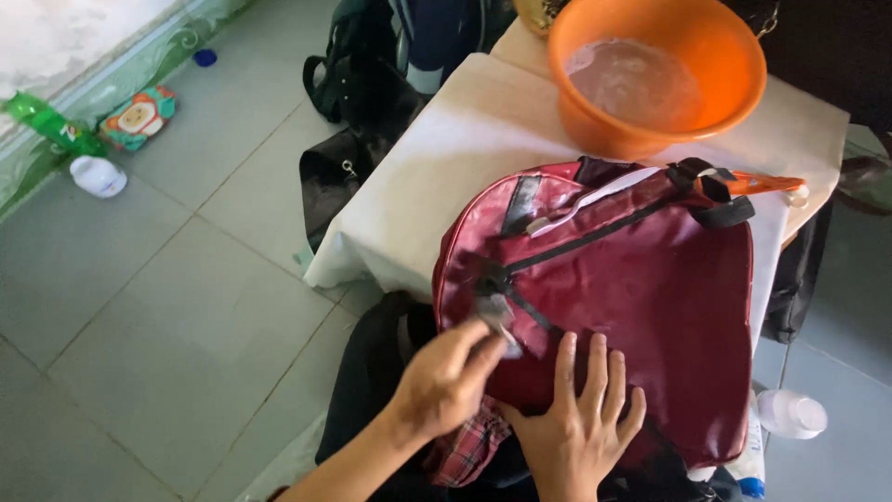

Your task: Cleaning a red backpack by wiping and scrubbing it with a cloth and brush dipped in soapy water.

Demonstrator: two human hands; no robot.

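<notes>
Red bag (641,288) under hands, left hand (444,381) pinching zipper pull (499,321), right hand (578,423) flat, open

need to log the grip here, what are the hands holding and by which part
The left hand pinches the grey strap end of the dark red bag near its lower left edge. The right hand lies flat on the bag, gripping nothing.

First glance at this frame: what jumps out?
A glossy dark-red bag fills the middle, lying on a white-covered table. At its near edge the left hand pinches a small grey strap piece, while the right hand lies flat on the bag. Behind it stands a bright orange basin holding water.
</notes>
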